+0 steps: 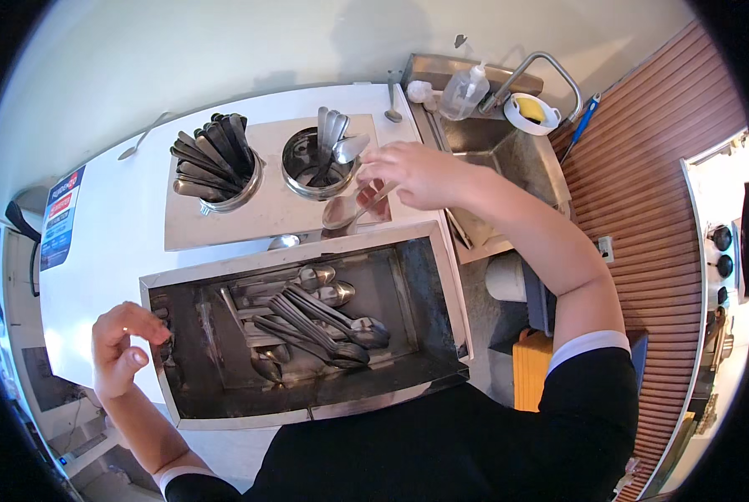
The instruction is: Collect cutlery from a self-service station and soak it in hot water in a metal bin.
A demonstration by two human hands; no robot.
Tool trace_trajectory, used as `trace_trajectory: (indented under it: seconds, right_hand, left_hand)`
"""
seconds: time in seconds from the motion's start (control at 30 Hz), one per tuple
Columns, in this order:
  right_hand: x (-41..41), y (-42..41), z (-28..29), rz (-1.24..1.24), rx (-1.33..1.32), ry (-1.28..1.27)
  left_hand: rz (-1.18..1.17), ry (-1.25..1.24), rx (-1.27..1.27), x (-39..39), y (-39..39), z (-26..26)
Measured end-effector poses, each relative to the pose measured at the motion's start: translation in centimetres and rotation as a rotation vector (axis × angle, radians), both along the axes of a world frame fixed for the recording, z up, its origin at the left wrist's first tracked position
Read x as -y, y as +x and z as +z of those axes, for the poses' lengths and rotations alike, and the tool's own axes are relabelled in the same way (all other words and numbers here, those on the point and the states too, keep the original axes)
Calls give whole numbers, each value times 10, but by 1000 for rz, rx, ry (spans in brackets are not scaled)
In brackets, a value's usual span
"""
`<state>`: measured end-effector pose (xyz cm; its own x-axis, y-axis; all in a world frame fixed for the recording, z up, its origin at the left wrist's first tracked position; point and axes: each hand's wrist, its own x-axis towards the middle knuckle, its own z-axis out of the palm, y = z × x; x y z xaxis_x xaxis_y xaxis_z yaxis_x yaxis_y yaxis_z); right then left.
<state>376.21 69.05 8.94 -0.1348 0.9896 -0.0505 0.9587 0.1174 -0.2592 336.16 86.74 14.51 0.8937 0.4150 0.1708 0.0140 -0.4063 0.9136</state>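
Note:
My right hand (412, 172) is at the right of a round steel canister (315, 188), fingers closed around a spoon (351, 149) whose bowl points left over the canister's rim. Several utensils (325, 128) stand in that canister, handles up. A shiny steel sheet (274, 219) under it mirrors the hand and a spoon. My left hand (126, 345) hovers at the left rim of a deep rectangular steel bin (380, 282), fingers curled, thumb apart, holding nothing. Inside the bin lie a pile of spoons (324, 326) and a few loose ones. Another spoon (284, 241) rests behind its back rim.
A second canister (242, 191) is packed with utensils, handles up. Single spoons lie on the white counter at back left (139, 141) and back right (393, 113). At the right are a sink (487, 147) with faucet (559, 59), pump bottle (465, 94) and white bowl with yellow sponge (530, 110).

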Motion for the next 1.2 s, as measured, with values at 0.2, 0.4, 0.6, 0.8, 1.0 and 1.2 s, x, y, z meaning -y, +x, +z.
trace_trajectory:
  seconds: [0.2, 0.4, 0.6, 0.8, 1.0, 1.2]
  right_hand:
    - [-4, -3, -43, 80, 31, 176]
    - [8, 12, -49, -28, -18, 46]
    - [24, -5, 31, -389, -105, 35]
    - [16, -118, 96, 152, -325, -214]
    - [-1, -183, 26, 435, 58, -581]
    - [1, -168, 39, 534, -53, -442]
  left_hand:
    - [13, 19, -18, 6, 7, -3]
    - [64, 59, -30, 8, -18, -3]
    - [262, 86, 6, 23, -88, -7]
    - [370, 17, 7, 25, -99, -20]
    - [258, 67, -92, 31, -32, -7]
    - [267, 79, -102, 34, -35, -8]
